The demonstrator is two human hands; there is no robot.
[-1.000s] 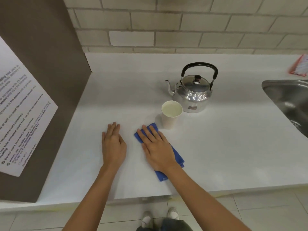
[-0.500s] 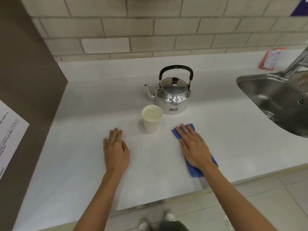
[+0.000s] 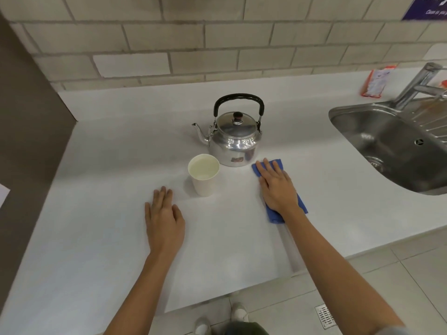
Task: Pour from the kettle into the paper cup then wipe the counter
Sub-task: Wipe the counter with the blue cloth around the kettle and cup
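Observation:
A shiny metal kettle (image 3: pixel 235 139) with a black handle stands upright on the white counter (image 3: pixel 108 151), spout pointing left. Just in front of it, slightly left, stands a white paper cup (image 3: pixel 204 174) with liquid inside. My right hand (image 3: pixel 278 186) lies flat, pressing down on a blue cloth (image 3: pixel 300 204) to the right of the cup and close to the kettle's base. My left hand (image 3: pixel 164 218) rests palm down on the counter, in front of the cup and to its left, holding nothing.
A steel sink (image 3: pixel 391 143) with a tap (image 3: pixel 418 84) is set in the counter at the right. A red and white packet (image 3: pixel 377 81) leans at the tiled wall. A brown panel (image 3: pixel 29 131) bounds the left. The counter's front edge runs below my forearms.
My right hand has slid the blue cloth rightward, from the cup's left side to its right, and further back beside the kettle. My left hand stays flat in place.

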